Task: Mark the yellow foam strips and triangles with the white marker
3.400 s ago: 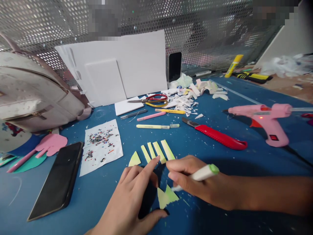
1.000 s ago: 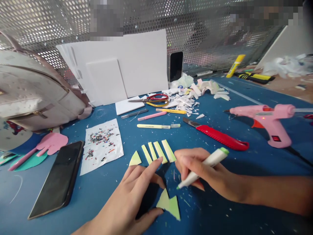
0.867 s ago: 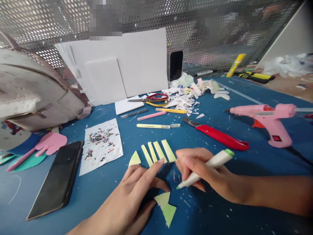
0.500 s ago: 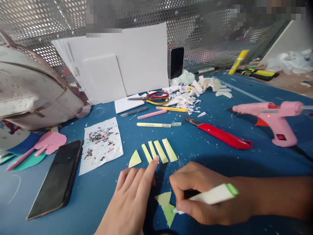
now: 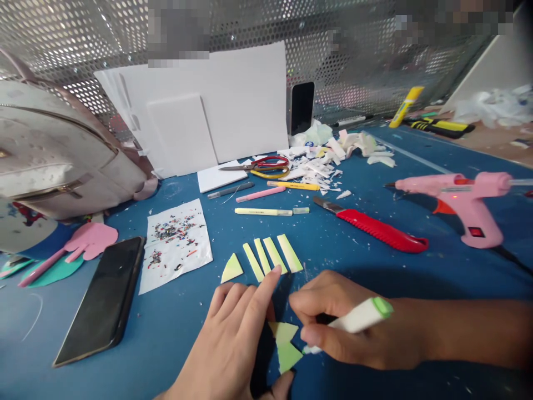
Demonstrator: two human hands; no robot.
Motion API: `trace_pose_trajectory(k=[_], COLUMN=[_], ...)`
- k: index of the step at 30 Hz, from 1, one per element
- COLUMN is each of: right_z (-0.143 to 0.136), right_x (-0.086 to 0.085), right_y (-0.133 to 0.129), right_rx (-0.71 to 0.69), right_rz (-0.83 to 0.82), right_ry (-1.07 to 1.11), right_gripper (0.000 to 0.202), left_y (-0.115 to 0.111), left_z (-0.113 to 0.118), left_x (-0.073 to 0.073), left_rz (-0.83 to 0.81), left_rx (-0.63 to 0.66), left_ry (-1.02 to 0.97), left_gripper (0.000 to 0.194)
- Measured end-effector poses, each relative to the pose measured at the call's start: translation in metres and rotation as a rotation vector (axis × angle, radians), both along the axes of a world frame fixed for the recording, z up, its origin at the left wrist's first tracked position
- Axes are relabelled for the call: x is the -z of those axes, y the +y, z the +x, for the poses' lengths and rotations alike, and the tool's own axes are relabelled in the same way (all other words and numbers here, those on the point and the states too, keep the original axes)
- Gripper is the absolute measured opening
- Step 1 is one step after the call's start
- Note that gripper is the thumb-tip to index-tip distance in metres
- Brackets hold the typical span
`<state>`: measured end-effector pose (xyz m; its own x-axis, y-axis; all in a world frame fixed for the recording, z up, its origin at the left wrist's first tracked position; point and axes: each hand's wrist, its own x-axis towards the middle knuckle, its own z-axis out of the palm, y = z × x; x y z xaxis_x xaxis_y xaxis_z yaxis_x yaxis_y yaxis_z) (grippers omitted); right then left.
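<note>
In the head view, my right hand (image 5: 345,322) grips a white marker with a green end (image 5: 362,315). Its tip meets the right edge of a small cut piece (image 5: 287,350) coloured yellow-green. My left hand (image 5: 237,333) lies beside that piece, index finger stretched forward, and pins it between the thumb at its lower end and a finger at its upper left. Just beyond the hands lie several pale green strips (image 5: 275,254) in a row, with a curved-edged green wedge (image 5: 232,269) to their left.
A red utility knife (image 5: 381,229) and pink glue gun (image 5: 462,194) lie right. Pens (image 5: 262,211), scissors (image 5: 266,165) and white scraps (image 5: 312,166) are farther back. A phone (image 5: 100,300), bead-strewn sheet (image 5: 177,244) and bag (image 5: 62,150) occupy the left. White boards (image 5: 250,100) lean behind.
The cut piece has turned and shifted slightly right. My left hand has moved right, its thumb now showing at the piece's lower end. The marker tip has moved a little up and right.
</note>
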<state>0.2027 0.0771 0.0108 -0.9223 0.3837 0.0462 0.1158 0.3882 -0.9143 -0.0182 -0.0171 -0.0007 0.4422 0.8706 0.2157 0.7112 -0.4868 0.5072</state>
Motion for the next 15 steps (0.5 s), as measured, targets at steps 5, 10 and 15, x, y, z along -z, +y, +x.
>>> trace_pose_trajectory(k=[5,10,15], right_z=[-0.0006,-0.0004,0.0035], right_x=[-0.0021,-0.003,-0.0023], right_y=[0.0002,0.0016,-0.0001], right_rx=[0.003,-0.001,0.011], right_rz=[-0.041,-0.053,-0.065], right_ry=[-0.043,-0.033,0.155], right_gripper=[0.04,0.041,0.042], left_y=[0.0003,-0.0005,0.0067], left_z=[0.0,-0.0001,-0.006], left_x=[-0.001,-0.0003,-0.0074], left_rz=[0.01,-0.025,0.005], left_rx=[0.0,0.004,0.033], left_ry=[0.013,-0.001,-0.064], left_gripper=[0.085,0.085,0.089])
